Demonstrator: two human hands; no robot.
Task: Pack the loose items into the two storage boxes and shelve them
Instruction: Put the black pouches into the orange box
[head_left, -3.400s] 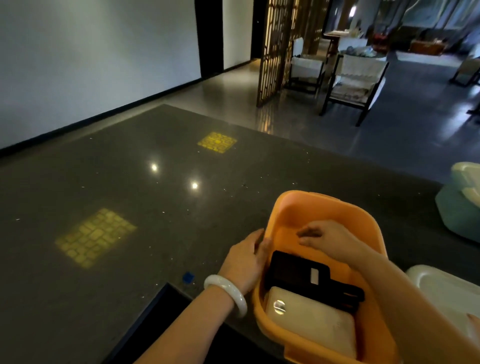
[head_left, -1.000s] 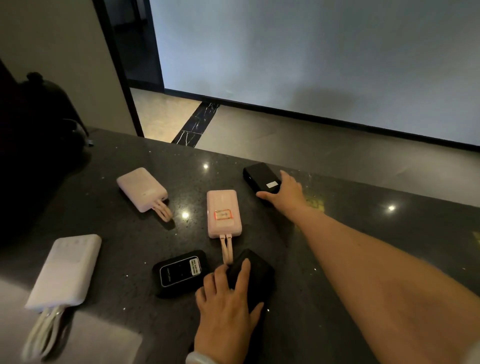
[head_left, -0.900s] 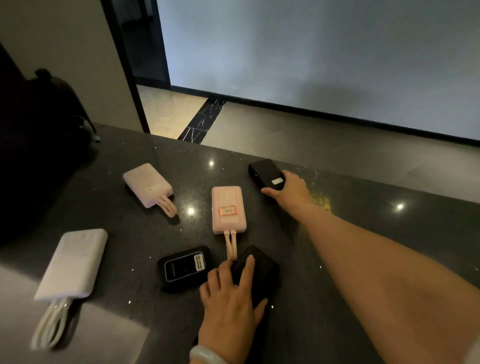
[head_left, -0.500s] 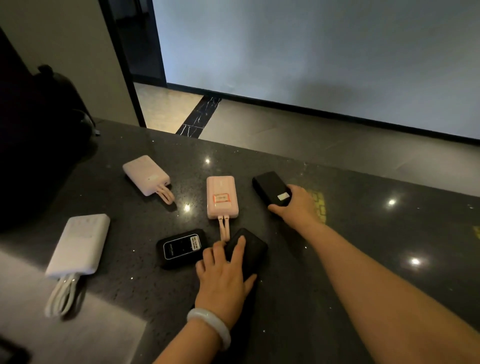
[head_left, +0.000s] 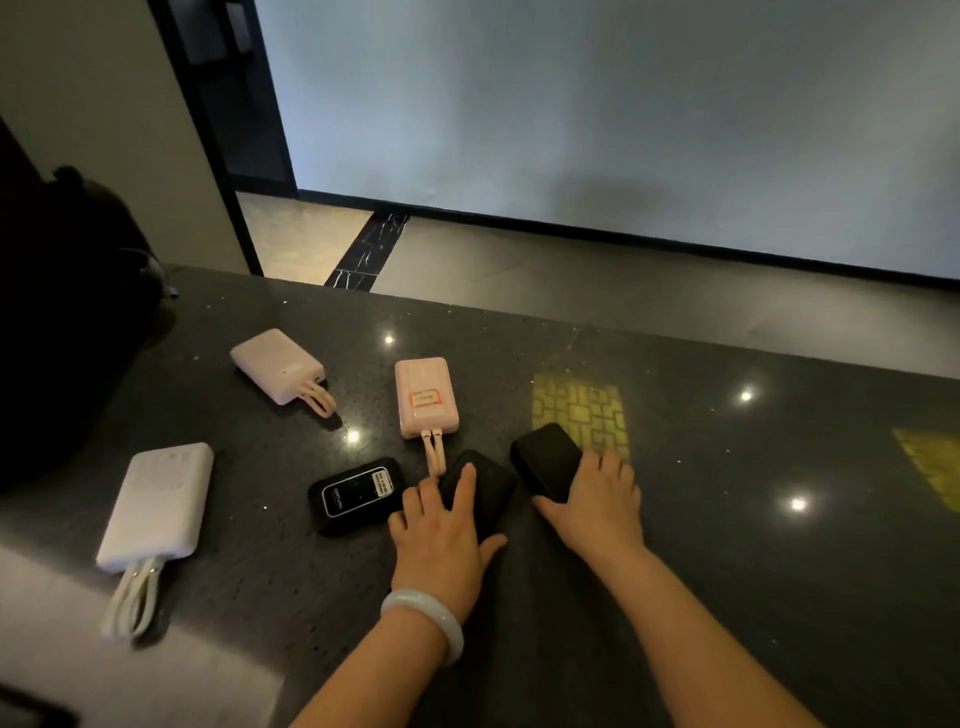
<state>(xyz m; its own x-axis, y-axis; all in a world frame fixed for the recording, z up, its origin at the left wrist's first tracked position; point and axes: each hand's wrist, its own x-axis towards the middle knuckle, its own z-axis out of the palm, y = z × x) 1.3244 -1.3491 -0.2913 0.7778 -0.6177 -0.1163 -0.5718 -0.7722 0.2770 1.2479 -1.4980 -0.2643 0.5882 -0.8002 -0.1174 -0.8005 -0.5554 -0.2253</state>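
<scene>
Several power banks lie on the dark stone counter (head_left: 727, 519). My left hand (head_left: 441, 535) lies over a plain black power bank (head_left: 488, 483), fingers across its top and left edge, thumb against its near right edge. My right hand (head_left: 597, 509) grips a second black power bank (head_left: 545, 457), thumb on its near side, fingers on the far side. Loose around them are a black power bank with a white label (head_left: 356, 493), a pink one with a red-edged sticker (head_left: 426, 397), a pale pink one (head_left: 278, 366) and a white one with a cable (head_left: 158, 504). No storage box is in view.
A dark bag (head_left: 67, 312) stands at the counter's left end. The counter's far edge runs above the power banks, with floor and a pale wall beyond. Yellow patterned reflections (head_left: 582, 415) lie on the stone to the right.
The view swung from the orange box to the counter's left end. My right hand drew the far black power bank toward me, next to my left hand, which stays on its own.
</scene>
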